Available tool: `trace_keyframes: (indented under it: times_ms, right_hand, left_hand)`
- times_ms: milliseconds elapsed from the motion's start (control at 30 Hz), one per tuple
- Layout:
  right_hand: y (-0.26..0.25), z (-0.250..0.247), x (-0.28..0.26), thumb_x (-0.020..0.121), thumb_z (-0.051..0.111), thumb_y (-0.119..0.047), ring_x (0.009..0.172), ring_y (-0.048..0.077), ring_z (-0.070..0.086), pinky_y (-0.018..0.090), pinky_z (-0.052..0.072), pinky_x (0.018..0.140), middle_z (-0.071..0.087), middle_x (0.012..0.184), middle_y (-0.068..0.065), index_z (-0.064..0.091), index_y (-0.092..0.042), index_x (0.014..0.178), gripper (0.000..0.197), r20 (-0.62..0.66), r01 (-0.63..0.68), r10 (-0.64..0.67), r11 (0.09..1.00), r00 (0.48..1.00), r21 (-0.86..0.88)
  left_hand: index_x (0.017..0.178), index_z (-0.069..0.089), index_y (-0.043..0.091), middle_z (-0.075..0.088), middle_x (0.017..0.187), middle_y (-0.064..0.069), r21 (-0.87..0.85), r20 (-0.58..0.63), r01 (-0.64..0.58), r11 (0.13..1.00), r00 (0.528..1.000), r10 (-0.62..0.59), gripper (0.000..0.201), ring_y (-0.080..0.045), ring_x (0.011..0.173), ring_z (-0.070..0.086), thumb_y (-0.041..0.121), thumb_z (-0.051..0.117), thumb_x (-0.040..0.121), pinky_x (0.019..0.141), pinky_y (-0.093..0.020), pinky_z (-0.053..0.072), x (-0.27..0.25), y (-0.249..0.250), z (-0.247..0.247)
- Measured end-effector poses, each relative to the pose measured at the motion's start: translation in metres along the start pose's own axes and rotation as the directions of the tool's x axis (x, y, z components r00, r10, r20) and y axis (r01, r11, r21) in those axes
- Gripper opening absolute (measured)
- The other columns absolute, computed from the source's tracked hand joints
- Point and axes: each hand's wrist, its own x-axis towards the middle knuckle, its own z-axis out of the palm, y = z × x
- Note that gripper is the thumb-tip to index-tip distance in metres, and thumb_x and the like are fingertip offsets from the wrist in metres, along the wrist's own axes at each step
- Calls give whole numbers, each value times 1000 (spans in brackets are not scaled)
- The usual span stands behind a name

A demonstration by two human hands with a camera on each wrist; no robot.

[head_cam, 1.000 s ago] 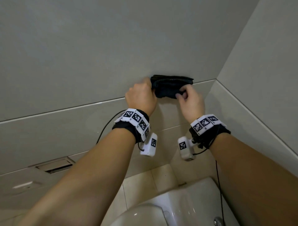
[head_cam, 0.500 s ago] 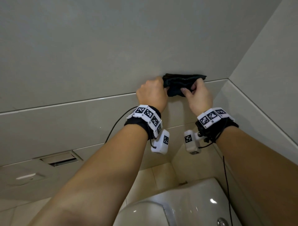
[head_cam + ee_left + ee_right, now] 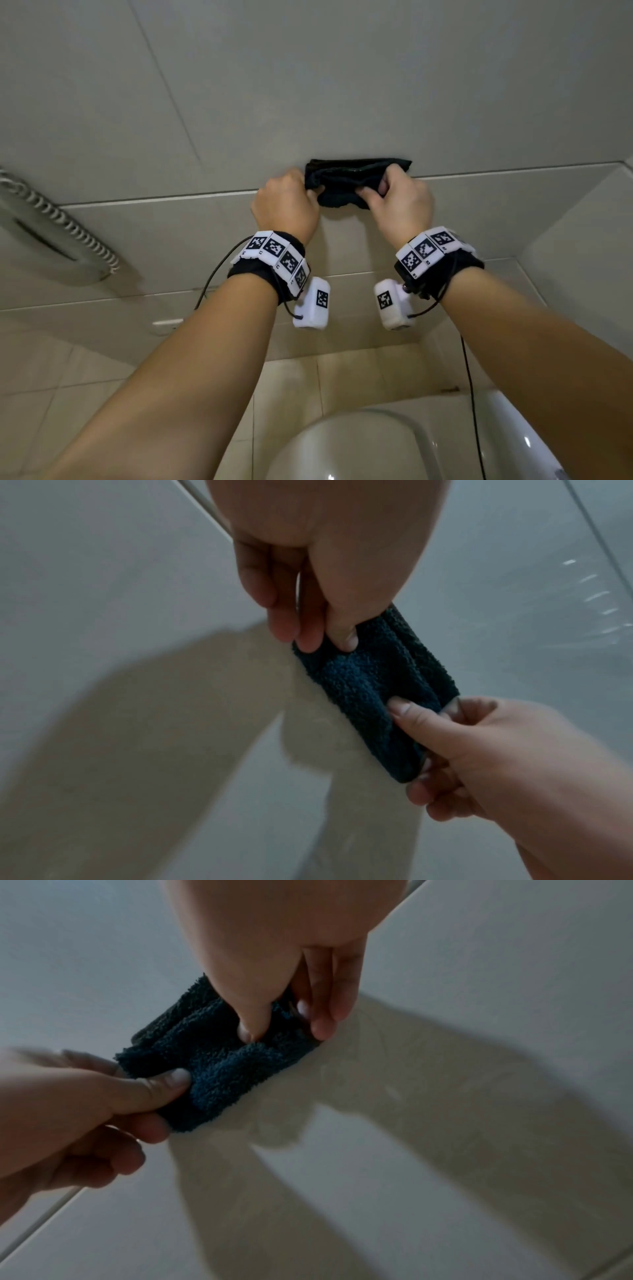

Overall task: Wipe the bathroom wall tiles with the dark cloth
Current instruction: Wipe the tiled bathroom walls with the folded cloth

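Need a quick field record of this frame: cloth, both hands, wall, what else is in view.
cloth: dark cloth, folded and bunched, held against the wall tiles
left hand: left hand grips the cloth's left end, thumb on its front
right hand: right hand pinches the cloth's right end
wall: wall tiles, pale grey, grout line level with the cloth
below: toilet under the arms
left edge: coiled cord on a wall fixture
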Motion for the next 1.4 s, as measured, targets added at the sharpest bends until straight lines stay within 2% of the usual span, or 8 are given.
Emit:
trace_keyframes:
  times_ms: [267, 400, 467, 600, 767, 867, 1167, 1400]
  right_hand:
    - [-122, 60, -33, 86, 64, -47, 74, 33, 60, 38, 46, 64, 63, 73, 7, 44, -22, 77, 33, 135, 81, -88, 995, 987, 61]
    - [-133, 64, -34, 86, 65, -48, 74, 32, 60, 39, 48, 65, 62, 72, 4, 45, -22, 76, 34, 145, 74, -85, 994, 986, 83]
    - [-131, 63, -32, 84, 65, -50, 75, 32, 60, 40, 49, 67, 63, 73, 4, 45, -22, 75, 36, 150, 68, -81, 994, 985, 86]
    - [-127, 60, -32, 84, 66, -50, 75, 32, 60, 39, 49, 67, 64, 73, 4, 45, -22, 74, 37, 141, 64, -77, 993, 987, 96]
    - [-115, 43, -26, 85, 65, -49, 73, 30, 62, 37, 48, 65, 63, 70, 0, 48, -23, 76, 33, 104, 77, -86, 993, 991, 90]
    - [-109, 25, -14, 84, 66, -49, 71, 30, 61, 39, 50, 66, 63, 69, 1, 47, -22, 75, 34, 70, 94, -101, 991, 992, 96]
    - [-102, -82, 43, 83, 67, -50, 70, 25, 57, 32, 40, 61, 58, 68, -4, 47, -22, 75, 36, -79, 143, -136, 985, 988, 98]
    - [-56, -160, 82, 82, 67, -50, 66, 20, 53, 31, 37, 60, 52, 61, -8, 45, -21, 74, 38, -195, 110, -89, 989, 977, 101]
  left_hand:
    - [89, 62, 13, 69, 92, -18, -26, -101, 203, 979, 974, -204, 29, -41, 90, 62, 42, 64, 90, 67, -37, 42, 6, -118, -62]
    - [69, 53, 16, 69, 77, -9, -169, -96, 331, 929, 932, -349, 44, -33, 76, 64, 55, 69, 81, 70, -38, 54, 6, -130, -73]
    - [63, 54, 13, 69, 67, -8, -220, -50, 337, 915, 933, -355, 46, -31, 71, 65, 54, 64, 82, 69, -39, 56, 4, -124, -70]
    - [60, 64, 6, 66, 52, -4, -368, 2, 295, 882, 949, -316, 53, -27, 57, 66, 54, 49, 76, 63, -39, 58, 0, -109, -61]
    - [64, 64, 8, 65, 62, -8, -358, -46, 244, 901, 959, -278, 54, -31, 71, 64, 57, 63, 87, 69, -38, 52, -4, -79, -63]
    - [62, 64, 6, 66, 59, -7, -384, -47, 233, 893, 961, -271, 61, -31, 67, 65, 63, 55, 82, 70, -40, 54, 2, -55, -67]
    - [65, 70, 7, 68, 63, -8, -319, -167, 65, 946, 978, -123, 54, -29, 68, 65, 52, 58, 91, 70, -39, 54, 39, 46, -117]
    - [68, 69, 9, 65, 63, -4, -291, -191, -58, 955, 982, 1, 50, -27, 68, 63, 51, 56, 93, 60, -31, 45, 59, 143, -120]
